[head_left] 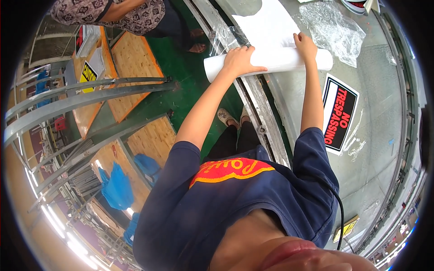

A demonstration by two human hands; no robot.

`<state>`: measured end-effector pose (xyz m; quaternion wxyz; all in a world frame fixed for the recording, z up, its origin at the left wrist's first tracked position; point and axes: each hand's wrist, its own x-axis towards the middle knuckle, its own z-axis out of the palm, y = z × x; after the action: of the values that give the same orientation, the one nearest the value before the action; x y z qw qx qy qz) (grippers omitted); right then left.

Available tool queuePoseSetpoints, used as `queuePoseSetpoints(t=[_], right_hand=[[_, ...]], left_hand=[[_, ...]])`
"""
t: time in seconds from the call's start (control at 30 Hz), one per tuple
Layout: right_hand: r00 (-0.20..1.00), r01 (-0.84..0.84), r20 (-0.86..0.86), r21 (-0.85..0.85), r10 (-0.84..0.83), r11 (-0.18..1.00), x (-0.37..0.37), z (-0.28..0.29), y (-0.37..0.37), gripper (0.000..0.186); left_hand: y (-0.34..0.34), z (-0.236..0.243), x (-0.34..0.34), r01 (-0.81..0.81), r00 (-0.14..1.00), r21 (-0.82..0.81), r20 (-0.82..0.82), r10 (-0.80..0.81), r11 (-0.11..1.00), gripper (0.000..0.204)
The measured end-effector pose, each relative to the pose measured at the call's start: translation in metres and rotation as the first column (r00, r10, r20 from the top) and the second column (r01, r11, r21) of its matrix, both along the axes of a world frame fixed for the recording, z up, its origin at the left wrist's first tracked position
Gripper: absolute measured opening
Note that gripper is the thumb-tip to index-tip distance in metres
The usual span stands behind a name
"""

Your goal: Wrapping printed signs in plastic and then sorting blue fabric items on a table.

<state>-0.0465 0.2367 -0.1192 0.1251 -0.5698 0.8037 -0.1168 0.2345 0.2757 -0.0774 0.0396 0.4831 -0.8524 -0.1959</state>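
A white roll point(283, 62) lies crosswise over the metal edge rail of the grey worktop point(379, 95), with a white sheet point(262, 25) spreading out behind it. My left hand point(239, 61) grips the roll near its left end, thumb along the front. My right hand point(305, 47) has its fingers curled at the back of the roll's right part, holding the sheet where it meets the roll. Crumpled clear plastic point(332, 29) sits beside the sheet. A black, white and red sign point(339, 113) lies on the worktop below the roll's right end.
Another person point(126, 16) stands at upper left on the green floor point(190, 86). Left are wooden boards point(133, 67), a yellow-and-black sign point(88, 74), metal rails point(104, 90) and blue bags point(115, 185). A small yellow board point(346, 228) lies at lower right.
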Motion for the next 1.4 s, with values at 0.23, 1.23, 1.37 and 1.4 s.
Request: queuePoseSetpoints(t=[0.23, 1.23, 1.37, 1.4], right_hand=[[0.992, -0.126, -0.054, -0.496, 0.114, 0.859, 0.012, 0.01, 0.023, 0.024], [0.998, -0.059, -0.054, -0.607, 0.033, 0.792, 0.021, -0.015, 0.176, 0.027], [0.998, -0.056, -0.036, -0.613, 0.042, 0.788, 0.022, -0.014, 0.174, 0.029], [0.999, -0.049, -0.03, -0.604, 0.039, 0.795, 0.022, -0.012, 0.176, 0.03]], left_hand=[[0.013, -0.002, -0.001, 0.006, 1.0, -0.098, -0.028, -0.009, 0.995, 0.091], [0.073, -0.045, 0.128, -0.315, 0.61, 0.695, -0.374, 0.698, 0.647, 0.049], [0.076, -0.033, 0.116, -0.171, 0.32, 0.675, -0.651, 0.689, 0.718, 0.031], [0.074, -0.027, 0.115, -0.17, 0.315, 0.68, -0.648, 0.694, 0.713, 0.022]])
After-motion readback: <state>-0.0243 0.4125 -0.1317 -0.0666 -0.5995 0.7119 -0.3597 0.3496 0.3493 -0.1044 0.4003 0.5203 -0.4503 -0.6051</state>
